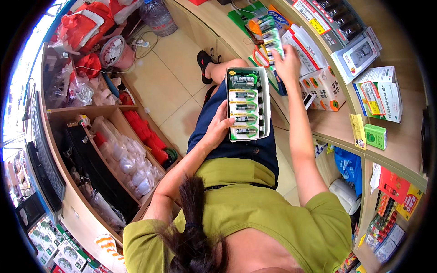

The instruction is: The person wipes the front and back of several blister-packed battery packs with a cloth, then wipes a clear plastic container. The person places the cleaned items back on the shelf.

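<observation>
An open cardboard box of batteries lies over my lap, and my left hand grips its left side, the thumb reaching over the front. Inside it, several carded battery packs in green and white sit in a column, with more battery ends showing along the right side. My right hand is raised beyond the box, over the shelf edge, and pinches a strip of similar battery packs. Orange-handled scissors lie on the shelf just left of that strip, partly hidden.
On the right, the curved wooden shelf carries a tissue pack, a white carton and a small green box. Open compartments with plastic bags stand at left. A pink wastebasket and a large water bottle are on the tiled floor.
</observation>
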Available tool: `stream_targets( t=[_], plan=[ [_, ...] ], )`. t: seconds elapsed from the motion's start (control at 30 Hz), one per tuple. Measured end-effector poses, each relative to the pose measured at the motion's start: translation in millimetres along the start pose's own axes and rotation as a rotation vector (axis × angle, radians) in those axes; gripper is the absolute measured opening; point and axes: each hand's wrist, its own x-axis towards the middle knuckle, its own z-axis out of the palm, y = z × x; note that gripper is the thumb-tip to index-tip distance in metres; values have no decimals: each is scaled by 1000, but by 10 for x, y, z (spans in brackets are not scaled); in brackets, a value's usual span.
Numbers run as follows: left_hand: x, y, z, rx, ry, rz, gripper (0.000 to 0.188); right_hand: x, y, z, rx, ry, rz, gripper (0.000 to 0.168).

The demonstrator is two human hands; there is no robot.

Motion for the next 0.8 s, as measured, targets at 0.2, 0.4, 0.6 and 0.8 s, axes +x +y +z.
stream_targets(
  t=[0.2,0.4,0.6,0.8],
  plan=[
    [-33,16,58,29,4,16,79,-963,-787,-1051,355,73,130,27],
    [-47,-44,50,98,15,88,85,-1487,-770,-948,458,89,121,24],
    [-101,-13,110,137,11,111,88,-1553,-896,-912,274,70,79,24],
    [-115,8,116,89,-31,102,79,-1602,-872,-975,130,7,51,25]
  ],
)
